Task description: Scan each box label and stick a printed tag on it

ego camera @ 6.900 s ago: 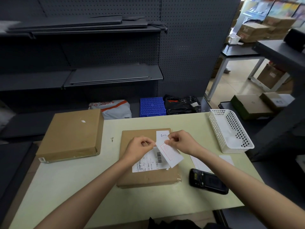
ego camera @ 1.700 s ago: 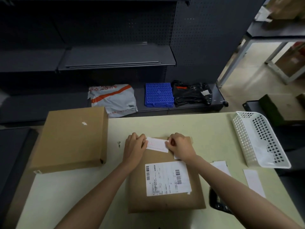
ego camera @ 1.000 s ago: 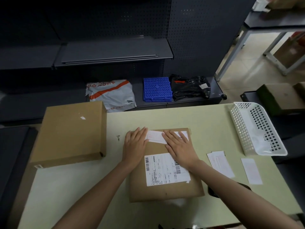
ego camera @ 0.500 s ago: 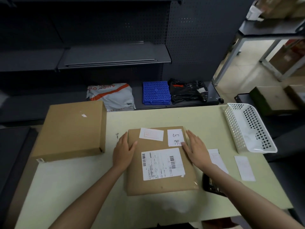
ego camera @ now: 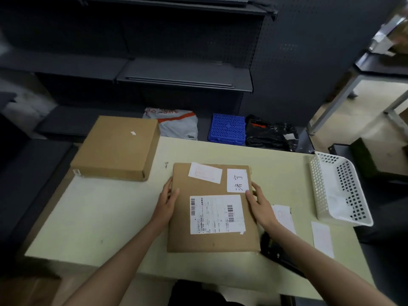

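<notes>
Gripping flat cardboard box [ego camera: 212,217] at both side edges, mid-table, near the front edge of pale green table [ego camera: 99,217]. Left hand [ego camera: 168,200] holding left edge, thumb lying on top face, fingers wrapping down the side. Right hand [ego camera: 259,205] holding right edge, thumb pressing on top just below handwritten tag [ego camera: 238,180], fingers curling over the edge.

Box top carrying three papers: shipping label [ego camera: 217,214] with barcodes lying in the centre, printed tag [ego camera: 205,172] with faint red marking sitting at the far edge, handwritten tag just beside it toward the right corner. All three lying flat on the cardboard.

Second, larger cardboard box [ego camera: 117,149] sitting at the far-left corner of table, apart from the held one. White perforated basket [ego camera: 340,188] sitting at the right edge. Two loose paper slips [ego camera: 322,238] lying between box and basket, one partly hiding under right forearm. Black handheld scanner [ego camera: 276,252] lying right of the box's near corner, mostly hiding under right forearm.
</notes>
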Demonstrator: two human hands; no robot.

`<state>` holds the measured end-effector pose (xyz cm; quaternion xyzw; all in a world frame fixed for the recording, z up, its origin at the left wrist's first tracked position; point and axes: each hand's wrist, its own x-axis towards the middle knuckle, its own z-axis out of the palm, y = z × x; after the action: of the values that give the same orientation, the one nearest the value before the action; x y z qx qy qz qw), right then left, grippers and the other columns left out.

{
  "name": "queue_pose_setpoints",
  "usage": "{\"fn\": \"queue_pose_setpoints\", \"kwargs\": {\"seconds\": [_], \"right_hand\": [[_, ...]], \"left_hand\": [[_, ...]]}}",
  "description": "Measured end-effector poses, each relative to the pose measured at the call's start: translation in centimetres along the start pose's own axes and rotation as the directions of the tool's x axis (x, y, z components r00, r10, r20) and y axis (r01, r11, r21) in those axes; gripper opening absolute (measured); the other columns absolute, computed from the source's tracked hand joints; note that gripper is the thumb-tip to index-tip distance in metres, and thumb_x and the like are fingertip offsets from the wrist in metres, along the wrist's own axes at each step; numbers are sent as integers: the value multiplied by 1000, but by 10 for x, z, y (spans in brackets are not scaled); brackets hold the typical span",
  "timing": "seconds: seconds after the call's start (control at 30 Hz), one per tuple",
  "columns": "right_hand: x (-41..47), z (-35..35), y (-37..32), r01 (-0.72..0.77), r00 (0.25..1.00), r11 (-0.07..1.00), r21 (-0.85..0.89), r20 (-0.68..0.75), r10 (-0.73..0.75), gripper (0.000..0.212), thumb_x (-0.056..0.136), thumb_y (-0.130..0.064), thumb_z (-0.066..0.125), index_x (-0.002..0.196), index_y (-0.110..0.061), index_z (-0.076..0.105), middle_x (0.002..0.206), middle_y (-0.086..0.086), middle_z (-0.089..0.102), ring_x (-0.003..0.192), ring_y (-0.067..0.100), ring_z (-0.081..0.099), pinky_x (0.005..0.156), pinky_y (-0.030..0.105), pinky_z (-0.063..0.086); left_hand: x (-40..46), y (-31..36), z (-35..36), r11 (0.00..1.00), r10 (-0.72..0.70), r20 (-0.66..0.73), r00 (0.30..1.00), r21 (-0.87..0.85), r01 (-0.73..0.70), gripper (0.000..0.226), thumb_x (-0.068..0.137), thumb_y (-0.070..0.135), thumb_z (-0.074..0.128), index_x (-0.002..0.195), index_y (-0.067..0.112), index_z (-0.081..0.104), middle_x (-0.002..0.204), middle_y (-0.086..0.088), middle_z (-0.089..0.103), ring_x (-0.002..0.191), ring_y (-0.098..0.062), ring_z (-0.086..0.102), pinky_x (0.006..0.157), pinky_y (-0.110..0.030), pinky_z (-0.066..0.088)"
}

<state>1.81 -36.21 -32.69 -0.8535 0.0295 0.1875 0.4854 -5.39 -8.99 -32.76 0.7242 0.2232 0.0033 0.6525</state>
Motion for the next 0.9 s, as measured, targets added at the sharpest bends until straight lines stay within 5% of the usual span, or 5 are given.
{"fn": "queue_pose_setpoints", "kwargs": {"seconds": [0.13,0.37,0.67,0.77,0.9], "right_hand": [[1,-1,-18,132,991,991,1,18,-132,41,97,-50,40,137,-45,31,125,-12,59,109,16,60,98,42,46],[-10,38,-87,393,901,914,96,158,-404,41,99,-42,43,139,-39,36,132,-13,55,114,13,56,99,34,43],[-59,152,-174,545,676,812,208,464,-572,50,97,-43,46,144,-34,31,140,-11,49,117,7,52,100,32,42],[-82,206,-200,557,587,792,250,556,-589,50,97,-41,47,143,-34,30,139,-11,49,118,0,51,102,34,43],[-119,278,-234,573,478,767,289,642,-599,46,99,-36,46,142,-35,30,132,-13,52,107,-7,54,86,23,47]], "left_hand": [[-29,12,-13,995,-7,-89,996,-100,-2,43,98,36,44,138,43,28,127,-4,56,106,-17,61,81,-26,49],[-95,35,-77,985,16,-345,938,-155,-74,50,93,45,50,137,42,27,124,-10,55,103,-20,62,74,-29,51],[-199,29,-179,986,-51,-727,685,-148,-84,57,91,56,47,135,21,39,122,0,57,93,-2,57,76,-22,45],[-237,17,-217,979,-82,-791,606,-179,-102,53,90,54,46,135,26,38,123,-1,57,98,-6,58,84,-27,48],[-284,6,-267,978,-76,-865,495,-161,-132,50,93,50,44,139,34,32,118,5,55,95,-2,58,69,-18,45]]}}
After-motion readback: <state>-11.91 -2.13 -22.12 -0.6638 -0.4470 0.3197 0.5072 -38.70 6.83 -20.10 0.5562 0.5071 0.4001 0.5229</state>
